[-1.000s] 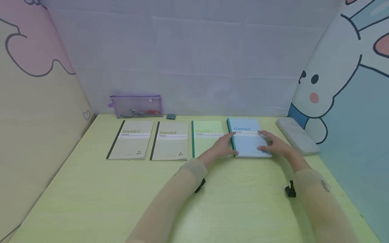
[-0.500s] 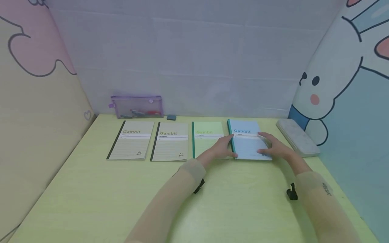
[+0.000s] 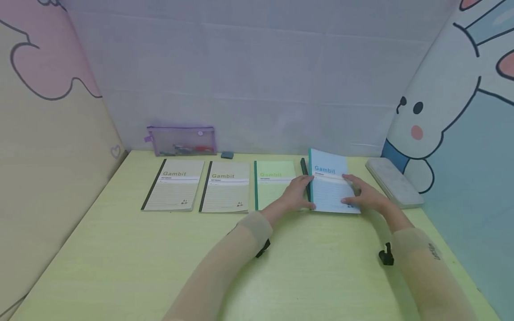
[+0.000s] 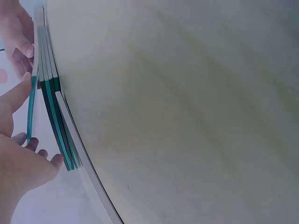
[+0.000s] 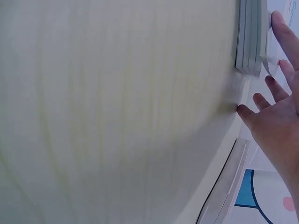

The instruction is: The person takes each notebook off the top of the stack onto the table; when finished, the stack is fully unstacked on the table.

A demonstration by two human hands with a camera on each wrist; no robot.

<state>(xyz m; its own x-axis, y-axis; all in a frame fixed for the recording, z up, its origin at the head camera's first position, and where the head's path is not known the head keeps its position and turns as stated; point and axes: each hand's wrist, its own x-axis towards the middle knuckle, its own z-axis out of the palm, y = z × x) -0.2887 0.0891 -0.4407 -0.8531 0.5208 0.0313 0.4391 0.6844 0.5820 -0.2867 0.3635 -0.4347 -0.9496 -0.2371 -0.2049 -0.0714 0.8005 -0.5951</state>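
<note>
A light-blue Gambit notebook [image 3: 331, 183] with a teal spine is raised at its left side above a stack of notebooks [image 4: 56, 112]. My left hand [image 3: 296, 194] holds its spine side, thumb at the near corner and fingertips farther along. The right hand [image 3: 363, 192] grips the opposite side, thumb over the cover and a finger at the edge. In the left wrist view a gap shows between the lifted notebook's spine and the dark and teal spines of the stack. The right wrist view shows the stack's page edges [image 5: 250, 42] beside my fingers.
Left of the stack lie a green notebook [image 3: 273, 171] and two cream notebooks [image 3: 176, 191], [image 3: 226, 194] in a row. A purple mesh pencil pouch [image 3: 182, 140] and a small dark block [image 3: 227, 155] stand behind. A grey-white case [image 3: 395, 183] lies by the right wall.
The blue notebook has come up off the stack at its spine side and shifted slightly right, uncovering a dark spine below. Both hands stay nearly in place.
</note>
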